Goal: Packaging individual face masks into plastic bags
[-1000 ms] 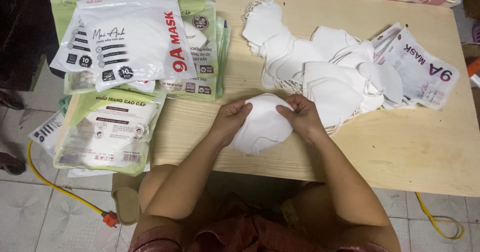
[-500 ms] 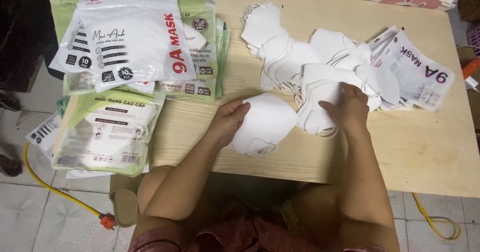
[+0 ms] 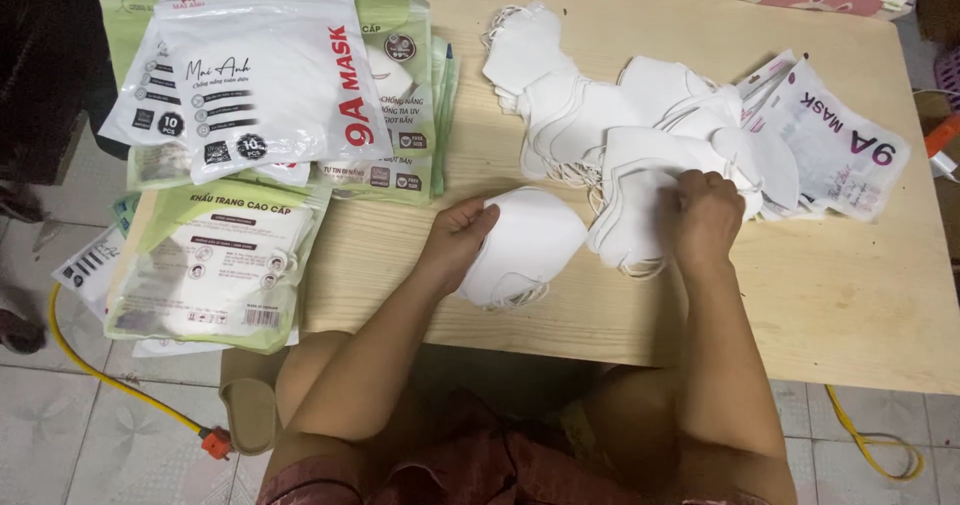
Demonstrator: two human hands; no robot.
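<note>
Left hand (image 3: 462,237) holds a white mask (image 3: 530,245) — right hand (image 3: 705,215) grips the mask pile (image 3: 640,205) (loose).

One view only — a camera worn on the person's head, looking steeply down from above. It faces the far edge of the wooden table (image 3: 800,305), close enough that both forearms fill the lower frame, with knees and tiled floor (image 3: 90,435) below — packets at left, loose masks at right.
</note>
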